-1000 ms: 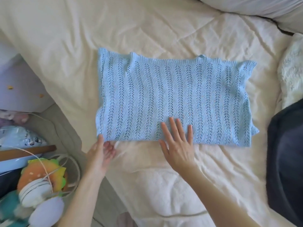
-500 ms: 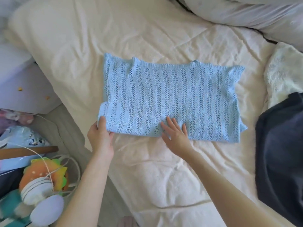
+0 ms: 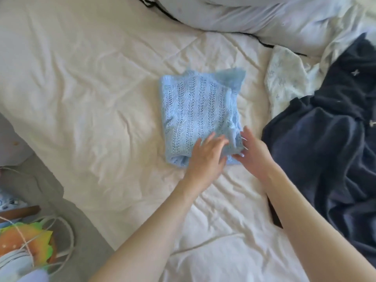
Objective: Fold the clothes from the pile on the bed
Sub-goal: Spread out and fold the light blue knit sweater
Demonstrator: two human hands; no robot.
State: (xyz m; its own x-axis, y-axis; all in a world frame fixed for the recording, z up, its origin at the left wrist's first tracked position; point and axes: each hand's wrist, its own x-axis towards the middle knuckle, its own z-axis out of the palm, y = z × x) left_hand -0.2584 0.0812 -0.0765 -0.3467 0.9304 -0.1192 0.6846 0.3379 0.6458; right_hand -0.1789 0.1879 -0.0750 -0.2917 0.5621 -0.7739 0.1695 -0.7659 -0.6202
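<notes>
A light-blue knit (image 3: 198, 115) lies folded into a compact upright rectangle near the middle of a cream quilt (image 3: 91, 94), its far right corner loose and slightly raised. Both bare hands meet at the garment's near right corner. The left hand (image 3: 207, 157) rests on top of the near edge, fingers fairly straight and spread, pointing right across the fabric. The right hand (image 3: 253, 153) sits just beside it at the knit's right edge, thumb up and fingers reaching under or against the corner; motion blur makes it impossible to tell whether it pinches the cloth or only touches it. To the right of the hands, near but apart from the knit, a dark navy garment (image 3: 325, 149) lies rumpled, with a pale patterned cloth (image 3: 284, 78) beyond it. A pillow (image 3: 254, 15) crosses the top of the view.
</notes>
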